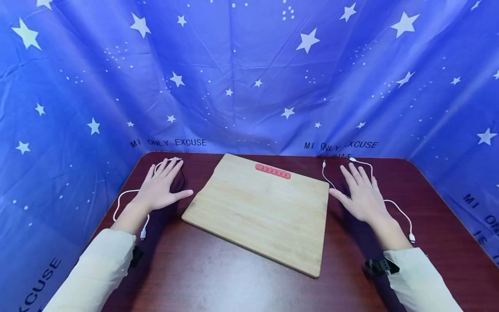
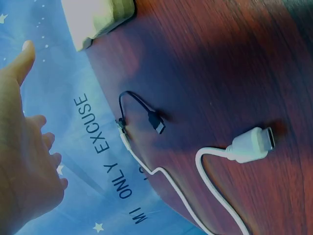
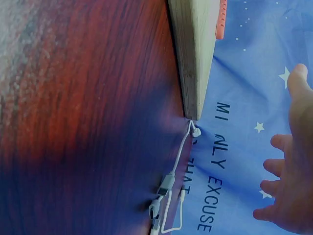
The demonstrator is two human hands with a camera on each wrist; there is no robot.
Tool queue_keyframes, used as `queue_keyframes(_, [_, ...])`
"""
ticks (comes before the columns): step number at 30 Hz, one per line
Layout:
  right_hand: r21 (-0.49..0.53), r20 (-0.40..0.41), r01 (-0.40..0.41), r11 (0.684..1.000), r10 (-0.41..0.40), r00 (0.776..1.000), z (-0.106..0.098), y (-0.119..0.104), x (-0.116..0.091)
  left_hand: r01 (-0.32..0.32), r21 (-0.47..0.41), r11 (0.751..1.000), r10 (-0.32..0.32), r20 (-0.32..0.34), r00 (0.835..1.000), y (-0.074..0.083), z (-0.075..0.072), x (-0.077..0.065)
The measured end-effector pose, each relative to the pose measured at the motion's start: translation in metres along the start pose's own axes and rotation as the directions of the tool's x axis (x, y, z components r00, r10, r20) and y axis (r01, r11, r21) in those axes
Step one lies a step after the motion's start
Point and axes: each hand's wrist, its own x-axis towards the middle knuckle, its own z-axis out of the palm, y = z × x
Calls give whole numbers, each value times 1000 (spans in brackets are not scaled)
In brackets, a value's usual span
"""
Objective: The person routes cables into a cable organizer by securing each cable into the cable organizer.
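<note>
My left hand (image 1: 157, 188) is held above the table's left side, fingers spread, with nothing in it. Under and around it lie a white charging cable (image 2: 215, 188), its plug (image 2: 252, 145) facing the near side, and a short black cable (image 2: 155, 120). On the right, my right hand (image 1: 363, 197) also hovers with spread fingers and holds nothing. White cables (image 1: 401, 210) lie beneath and beside it, partly hidden by the hand. Between the hands a wooden board (image 1: 261, 216) lies at an angle. A red notched strip, seemingly a cable holder (image 1: 273, 170), sits near its far edge.
Everything lies on a dark red-brown table (image 1: 175, 264). A blue curtain (image 1: 241, 65) with white stars hangs behind and along both sides. Dark bands (image 1: 382, 266) are worn at the wrists, by the pale sleeves.
</note>
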Motion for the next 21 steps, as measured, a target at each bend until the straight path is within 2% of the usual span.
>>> queue_keyframes(12, [-5, 7, 71, 997, -71, 997, 6, -11, 6, -42, 13, 999, 42, 33, 999, 3, 3, 4])
queue_keyframes(21, [-12, 27, 100, 995, -100, 995, 7, -15, 7, -76, 11, 997, 76, 10, 997, 11, 7, 10])
